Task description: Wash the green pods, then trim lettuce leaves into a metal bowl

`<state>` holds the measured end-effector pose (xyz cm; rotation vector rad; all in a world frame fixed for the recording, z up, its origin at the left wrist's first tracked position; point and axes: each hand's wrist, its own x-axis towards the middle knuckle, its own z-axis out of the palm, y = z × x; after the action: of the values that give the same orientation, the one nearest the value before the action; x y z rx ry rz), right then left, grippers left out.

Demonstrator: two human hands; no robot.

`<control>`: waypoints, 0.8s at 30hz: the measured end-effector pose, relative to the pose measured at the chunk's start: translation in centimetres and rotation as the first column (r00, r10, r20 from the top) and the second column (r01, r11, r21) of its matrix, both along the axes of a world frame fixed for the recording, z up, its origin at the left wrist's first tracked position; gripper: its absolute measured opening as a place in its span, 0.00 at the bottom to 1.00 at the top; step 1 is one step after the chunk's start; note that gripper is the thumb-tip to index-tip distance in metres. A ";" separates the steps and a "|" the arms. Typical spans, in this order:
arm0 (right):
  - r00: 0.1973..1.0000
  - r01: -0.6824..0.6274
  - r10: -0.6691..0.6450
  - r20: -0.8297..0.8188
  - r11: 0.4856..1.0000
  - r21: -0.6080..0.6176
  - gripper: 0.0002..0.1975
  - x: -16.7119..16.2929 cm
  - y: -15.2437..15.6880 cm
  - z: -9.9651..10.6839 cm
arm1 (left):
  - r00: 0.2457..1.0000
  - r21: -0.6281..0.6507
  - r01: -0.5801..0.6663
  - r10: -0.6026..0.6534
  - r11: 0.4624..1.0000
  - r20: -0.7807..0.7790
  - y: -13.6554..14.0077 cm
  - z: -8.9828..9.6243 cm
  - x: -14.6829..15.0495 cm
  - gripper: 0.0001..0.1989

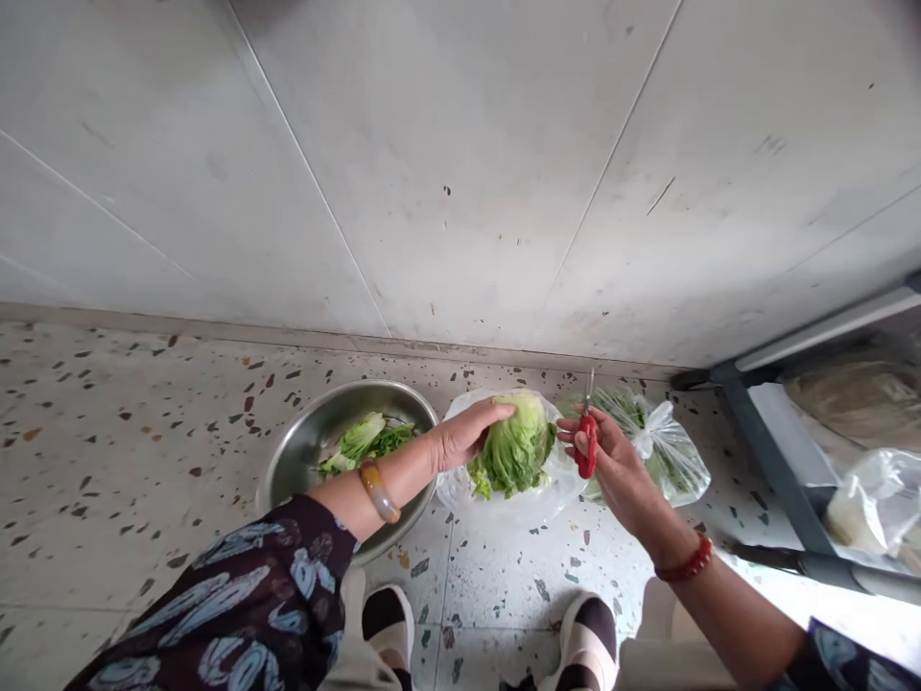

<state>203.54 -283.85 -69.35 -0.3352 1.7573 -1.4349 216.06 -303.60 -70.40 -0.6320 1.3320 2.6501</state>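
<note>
My left hand [471, 432] grips a head of lettuce [516, 449], thumb across its pale top. The lettuce is over a clear plastic bag [460, 489] spread on the floor, with leaf scraps around it. In my right hand [611, 456] is a pair of red-handled scissors [588, 443], blades pointing up and away from me, just right of the lettuce and apart from it. To the left, a steel basin [288, 451] holds loose green leaves [368, 440], partly covered by my left forearm.
A knotted clear bag of greens [673, 446] lies behind my right hand. On the right stands a grey-framed rack [767, 461] with plastic bags [874, 499] on it. A pale wall [460, 192] rises beyond the speckled floor [144, 451]. My shoes [590, 633] are close below.
</note>
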 end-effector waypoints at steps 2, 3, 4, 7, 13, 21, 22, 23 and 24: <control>0.998 0.056 -0.056 0.017 0.998 -0.001 0.37 1.5 0.6 -0.1 | 1.000 -0.004 0.005 -0.005 1.000 0.021 0.8 -0.4 0.5 0.25; 0.997 0.071 -0.071 0.034 0.997 0.004 0.37 2.4 0.7 -0.3 | 0.998 -0.034 0.009 -0.007 0.999 0.054 1.2 -0.6 0.9 0.26; 0.995 0.078 -0.079 0.055 0.997 0.014 0.37 3.2 0.9 -0.6 | 0.996 -0.080 0.019 -0.012 0.997 0.093 1.6 -0.8 1.2 0.29; 0.987 0.080 -0.087 0.134 0.995 0.062 0.39 5.1 0.8 -1.5 | 0.982 -0.201 0.133 -0.102 0.971 0.161 2.2 -0.9 2.1 0.38; 0.972 0.057 -0.042 0.230 0.997 -0.059 0.39 5.6 -1.0 -2.4 | 0.997 -0.396 0.071 -0.053 0.915 0.057 1.8 0.5 3.9 0.38; 0.969 0.118 -0.095 0.229 0.989 -0.088 0.38 6.0 -2.0 -3.1 | 0.996 -0.550 -0.056 0.087 0.833 0.030 3.1 -1.0 4.7 0.36; 0.968 0.126 -0.102 0.228 0.988 -0.091 0.38 6.0 -2.1 -3.3 | 0.996 -0.581 -0.054 0.087 0.812 0.029 3.2 -1.3 4.6 0.34; 0.968 0.134 -0.110 0.225 0.987 -0.093 0.37 6.0 -2.1 -3.5 | 0.996 -0.606 -0.051 0.083 0.794 0.025 3.2 -1.6 4.4 0.32; 0.968 0.141 -0.118 0.222 0.986 -0.090 0.36 5.9 -2.1 -3.8 | 0.997 -0.621 -0.047 0.076 0.782 0.020 3.2 -2.0 4.3 0.31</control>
<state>209.42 -285.96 -73.14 -0.1143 1.5549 -1.5975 220.37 -300.44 -72.38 -0.7956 2.2263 2.1760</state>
